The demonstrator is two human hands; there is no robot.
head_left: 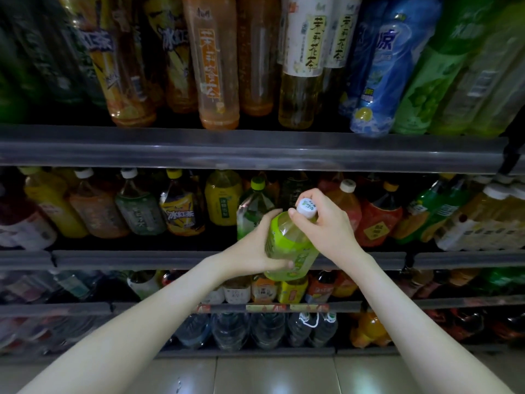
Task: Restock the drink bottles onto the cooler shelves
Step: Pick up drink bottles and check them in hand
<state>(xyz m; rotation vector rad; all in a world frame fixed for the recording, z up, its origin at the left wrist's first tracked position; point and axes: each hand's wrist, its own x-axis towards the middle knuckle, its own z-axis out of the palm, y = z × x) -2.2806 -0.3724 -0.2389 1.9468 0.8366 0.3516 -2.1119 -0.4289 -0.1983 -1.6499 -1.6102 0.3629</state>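
Note:
I hold a green tea bottle (288, 245) with a light green label and a white cap in both hands, in front of the second cooler shelf (199, 258). My left hand (262, 245) wraps its lower body from the left. My right hand (326, 223) grips it at the neck and cap. The bottle is tilted, its cap pointing up and to the right, toward the shelf. Behind it on that shelf stands another green bottle (251, 211) with a yellow-green cap.
The top shelf (255, 150) carries tall tea and blue bottles. The second shelf is packed with large yellow, orange, red and green bottles. Lower shelves hold small bottles and clear water bottles (227, 331). A tiled floor (255, 376) lies below.

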